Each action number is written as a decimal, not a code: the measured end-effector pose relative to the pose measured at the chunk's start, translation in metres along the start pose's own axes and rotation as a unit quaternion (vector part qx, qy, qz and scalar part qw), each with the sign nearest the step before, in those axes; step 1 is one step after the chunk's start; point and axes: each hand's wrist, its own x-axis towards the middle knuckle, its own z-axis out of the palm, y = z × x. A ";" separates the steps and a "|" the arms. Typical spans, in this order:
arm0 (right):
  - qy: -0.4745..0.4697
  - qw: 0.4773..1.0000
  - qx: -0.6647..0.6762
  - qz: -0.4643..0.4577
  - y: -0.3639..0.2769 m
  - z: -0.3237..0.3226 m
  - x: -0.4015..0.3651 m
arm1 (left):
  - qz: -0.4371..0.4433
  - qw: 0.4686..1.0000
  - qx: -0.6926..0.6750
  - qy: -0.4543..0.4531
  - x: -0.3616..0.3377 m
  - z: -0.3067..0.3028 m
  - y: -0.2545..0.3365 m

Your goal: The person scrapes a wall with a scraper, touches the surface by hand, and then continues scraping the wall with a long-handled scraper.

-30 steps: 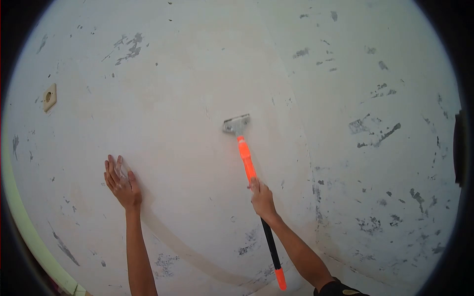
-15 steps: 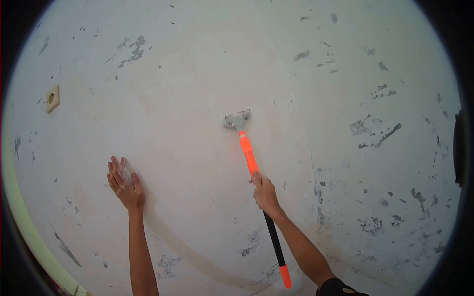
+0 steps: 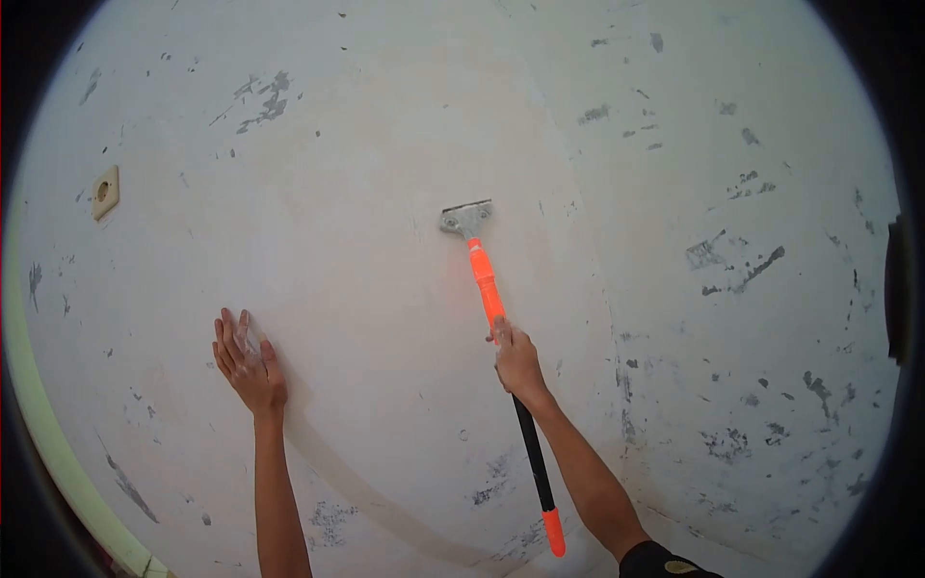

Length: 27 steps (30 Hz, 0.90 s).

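Observation:
In my right hand (image 3: 518, 358) is a long-handled scraper (image 3: 485, 279), its fingers wrapped round the shaft just below the orange upper section. The scraper's grey metal head (image 3: 467, 218) lies against the pale wall (image 3: 366, 241), blade edge up. Below my fist the black shaft slants down to an orange end cap. Over on the left, my left hand (image 3: 252, 371) rests on the wall with fingers stretched upward. White dust marks its fingers and thumb.
A beige wall socket (image 3: 106, 193) sits at the upper left. Grey bare patches (image 3: 737, 270) are scattered over the wall, densest on the right, past a vertical corner line. A dark object (image 3: 897, 289) stands at the far right edge, and a pale green border (image 3: 58, 462) curves along the left.
The scraper and my right hand have slid a short way up the wall, and the blade edge now shows more clearly. My left hand stays in about the same place.

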 end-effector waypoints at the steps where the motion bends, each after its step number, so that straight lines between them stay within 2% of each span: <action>1: -0.002 1.000 -0.001 0.002 0.012 0.003 -0.006 | -0.001 1.000 0.002 -0.002 -0.001 -0.001 0.000; 4: 0.018 0.998 -0.021 -0.058 0.041 0.009 -0.011 | -0.012 1.000 -0.005 -0.004 -0.001 -0.001 0.001; 7: 0.025 0.995 -0.010 -0.099 0.015 0.004 0.016 | -0.006 1.000 -0.008 -0.001 0.002 0.001 0.001; 10: 0.015 0.997 0.038 -0.065 0.001 0.005 0.022 | -0.007 1.000 -0.008 -0.001 -0.001 0.001 -0.001; 12: 0.042 0.995 -0.044 -0.075 0.017 0.007 0.008 | -0.004 1.000 -0.003 -0.006 0.000 0.000 -0.001; 15: 0.017 0.997 -0.048 -0.067 0.017 0.002 0.002 | -0.006 1.000 -0.003 -0.005 0.000 -0.001 0.000; 16: 0.019 0.997 -0.046 -0.065 0.011 -0.001 0.008 | -0.004 1.000 -0.004 -0.006 0.000 0.000 -0.001; 18: -0.033 0.999 0.019 0.002 -0.037 -0.011 0.019 | -0.005 1.000 -0.003 0.004 0.000 0.002 -0.002; 20: -0.033 0.999 0.034 -0.002 -0.021 -0.003 0.027 | -0.010 1.000 -0.002 -0.006 0.002 0.001 0.000; 22: 0.013 0.996 0.003 -0.089 0.010 0.007 0.030 | -0.014 1.000 -0.001 -0.013 0.000 -0.002 0.000; 23: 0.013 0.996 0.005 -0.093 0.009 0.007 0.022 | -0.010 1.000 0.003 -0.010 0.000 -0.001 0.000; 25: -0.019 0.999 0.001 -0.032 -0.002 -0.001 0.002 | -0.006 1.000 0.002 -0.006 0.000 -0.001 0.000; 27: -0.028 0.999 0.029 -0.033 -0.030 -0.008 0.015 | -0.011 1.000 -0.007 -0.002 0.000 0.000 -0.001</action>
